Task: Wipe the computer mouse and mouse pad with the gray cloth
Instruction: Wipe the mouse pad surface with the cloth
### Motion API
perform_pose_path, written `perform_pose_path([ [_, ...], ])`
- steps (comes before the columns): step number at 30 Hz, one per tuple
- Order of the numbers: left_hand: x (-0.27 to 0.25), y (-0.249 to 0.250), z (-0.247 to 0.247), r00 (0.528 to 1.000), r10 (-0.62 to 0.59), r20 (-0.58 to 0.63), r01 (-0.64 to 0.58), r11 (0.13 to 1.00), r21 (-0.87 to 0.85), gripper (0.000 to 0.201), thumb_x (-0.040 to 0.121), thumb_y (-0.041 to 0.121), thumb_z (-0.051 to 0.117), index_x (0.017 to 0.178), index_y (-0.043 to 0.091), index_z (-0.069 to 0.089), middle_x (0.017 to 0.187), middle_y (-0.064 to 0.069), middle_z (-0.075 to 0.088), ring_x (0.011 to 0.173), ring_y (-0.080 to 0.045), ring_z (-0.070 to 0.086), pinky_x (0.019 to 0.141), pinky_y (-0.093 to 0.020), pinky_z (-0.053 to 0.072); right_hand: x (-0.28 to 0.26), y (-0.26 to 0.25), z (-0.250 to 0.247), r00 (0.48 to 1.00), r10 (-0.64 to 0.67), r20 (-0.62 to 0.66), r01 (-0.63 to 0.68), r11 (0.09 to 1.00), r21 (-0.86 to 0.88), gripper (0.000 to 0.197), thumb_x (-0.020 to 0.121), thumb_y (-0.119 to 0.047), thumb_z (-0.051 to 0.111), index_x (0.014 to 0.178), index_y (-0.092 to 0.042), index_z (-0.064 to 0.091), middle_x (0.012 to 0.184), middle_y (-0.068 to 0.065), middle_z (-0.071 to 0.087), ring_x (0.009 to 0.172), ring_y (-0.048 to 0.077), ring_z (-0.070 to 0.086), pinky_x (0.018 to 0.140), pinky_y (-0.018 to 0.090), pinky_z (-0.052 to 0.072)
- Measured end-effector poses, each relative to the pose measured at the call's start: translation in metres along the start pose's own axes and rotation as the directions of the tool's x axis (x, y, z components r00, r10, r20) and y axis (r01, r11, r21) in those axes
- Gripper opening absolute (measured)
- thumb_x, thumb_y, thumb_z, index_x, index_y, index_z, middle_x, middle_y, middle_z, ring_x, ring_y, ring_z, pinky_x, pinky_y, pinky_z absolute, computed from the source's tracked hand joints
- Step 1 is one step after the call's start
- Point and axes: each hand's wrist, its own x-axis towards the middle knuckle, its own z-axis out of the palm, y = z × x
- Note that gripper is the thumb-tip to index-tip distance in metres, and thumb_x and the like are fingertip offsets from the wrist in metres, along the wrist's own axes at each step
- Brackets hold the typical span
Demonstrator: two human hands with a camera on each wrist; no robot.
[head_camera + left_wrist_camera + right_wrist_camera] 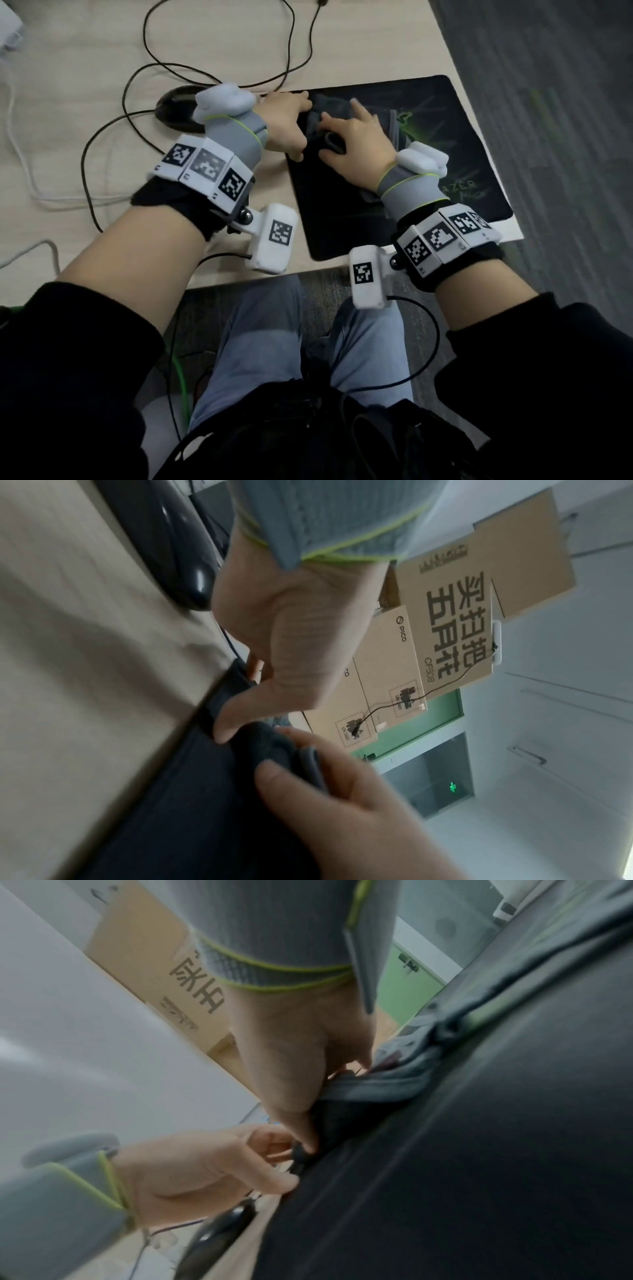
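A black mouse pad (pixel 342 205) with a green logo lies at the desk's right front corner. The gray cloth (pixel 330 104) is bunched on its far left part. My right hand (pixel 356 137) lies on the cloth, and its thumb and fingers pinch a fold of it (pixel 387 1088). At the pad's left edge sits my left hand (pixel 284 126). Its thumb presses on the pad (pixel 192 804) beside the cloth (pixel 270 742), and its fingers are loosely curled (pixel 205 1167). The black mouse (pixel 174 109) sits on the bare desk left of the pad, behind my left wrist, untouched.
Black cables (pixel 219 41) loop over the desk beyond the mouse, and a white cable (pixel 20 144) runs along the left. The desk's right edge (pixel 479 102) passes close by the pad, with grey floor past it. Cardboard boxes (pixel 445 610) stand in the background.
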Motion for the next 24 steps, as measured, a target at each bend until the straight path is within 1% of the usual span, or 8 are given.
perform_pose_path([
  [2, 0.007, -0.002, -0.001, 0.999, 0.022, 0.03, -0.022, 1.0, -0.003, 0.091, 0.077, 0.018, 0.075, 0.15, 0.012, 0.02, 0.161, 0.0, 0.013, 0.147, -0.024, 0.02, 0.119, -0.033, 0.022, -0.002, 0.008, 0.003, 0.999, -0.004, 0.043, 0.001, 0.998, 0.067, 0.053, 0.096, -0.026, 0.049, 0.146, -0.02, 0.032, 0.155, 0.0, 0.032, 0.149, 0.028, 0.006, 0.121, 0.049, 0.01],
  [5, 0.007, -0.004, 0.0, 0.999, 0.033, 0.026, -0.034, 0.999, 0.03, 0.092, 0.079, 0.019, 0.073, 0.151, 0.011, 0.016, 0.161, -0.001, 0.01, 0.147, -0.026, 0.017, 0.12, -0.033, 0.019, 0.006, 0.01, 0.004, 0.996, 0.013, 0.086, -0.017, 0.999, 0.037, 0.054, 0.099, -0.027, 0.042, 0.149, -0.021, 0.022, 0.159, -0.003, 0.022, 0.15, 0.028, 0.005, 0.12, 0.05, 0.009],
  [9, 0.008, -0.003, 0.001, 0.999, 0.042, 0.019, -0.042, 0.999, 0.018, 0.091, 0.081, 0.017, 0.071, 0.151, 0.014, 0.014, 0.161, 0.001, 0.008, 0.147, -0.023, 0.016, 0.119, -0.031, 0.018, 0.032, 0.018, -0.006, 0.988, 0.147, 0.052, -0.149, 0.989, 0.026, 0.052, 0.1, -0.028, 0.035, 0.15, -0.024, 0.02, 0.162, -0.008, 0.009, 0.15, 0.028, 0.003, 0.12, 0.051, 0.007],
  [11, 0.007, -0.004, 0.0, 0.999, 0.037, 0.036, -0.037, 0.999, 0.011, 0.091, 0.081, 0.018, 0.072, 0.151, 0.016, 0.014, 0.161, 0.003, 0.007, 0.147, -0.022, 0.017, 0.119, -0.032, 0.02, 0.038, 0.023, -0.013, 0.98, 0.193, 0.057, -0.194, 0.981, 0.019, 0.052, 0.101, -0.029, 0.034, 0.15, -0.023, 0.02, 0.162, -0.008, 0.008, 0.15, 0.028, 0.004, 0.12, 0.05, 0.008],
  [15, 0.008, -0.005, -0.002, 0.998, 0.03, 0.046, -0.03, 1.0, 0.002, 0.092, 0.08, 0.019, 0.073, 0.151, 0.019, 0.016, 0.161, 0.008, 0.008, 0.147, -0.022, 0.02, 0.119, -0.035, 0.023, 0.02, 0.02, -0.008, 0.987, 0.144, 0.07, -0.141, 0.989, -0.043, 0.051, 0.101, -0.026, 0.037, 0.15, -0.019, 0.024, 0.162, -0.004, 0.01, 0.149, 0.029, 0.009, 0.119, 0.049, 0.018],
  [18, 0.01, -0.007, -0.002, 0.998, 0.028, 0.049, -0.028, 1.0, 0.003, 0.093, 0.078, 0.02, 0.074, 0.151, 0.021, 0.017, 0.161, 0.01, 0.009, 0.146, -0.022, 0.021, 0.119, -0.037, 0.023, 0.008, 0.018, 0.004, 0.993, 0.113, 0.04, -0.111, 0.993, -0.045, 0.051, 0.1, -0.025, 0.036, 0.15, -0.018, 0.023, 0.162, -0.004, 0.01, 0.149, 0.027, 0.008, 0.119, 0.049, 0.014],
  [21, 0.008, -0.005, -0.002, 0.999, 0.03, 0.044, -0.031, 0.999, 0.03, 0.091, 0.08, 0.021, 0.073, 0.151, 0.021, 0.017, 0.161, 0.01, 0.008, 0.146, -0.023, 0.021, 0.119, -0.037, 0.023, 0.024, 0.026, -0.007, 0.982, 0.177, 0.06, -0.175, 0.984, -0.026, 0.053, 0.102, -0.027, 0.034, 0.151, -0.02, 0.017, 0.162, -0.004, 0.006, 0.15, 0.026, 0.005, 0.12, 0.049, 0.01],
  [24, 0.006, -0.003, -0.002, 0.999, 0.026, 0.037, -0.028, 0.999, 0.044, 0.089, 0.082, 0.021, 0.071, 0.151, 0.021, 0.016, 0.161, 0.012, 0.007, 0.147, -0.022, 0.02, 0.118, -0.036, 0.024, 0.039, 0.04, -0.023, 0.961, 0.268, 0.066, -0.262, 0.961, -0.088, 0.054, 0.103, -0.027, 0.03, 0.152, -0.016, 0.011, 0.163, 0.001, 0.002, 0.15, 0.029, 0.004, 0.12, 0.042, 0.012],
])
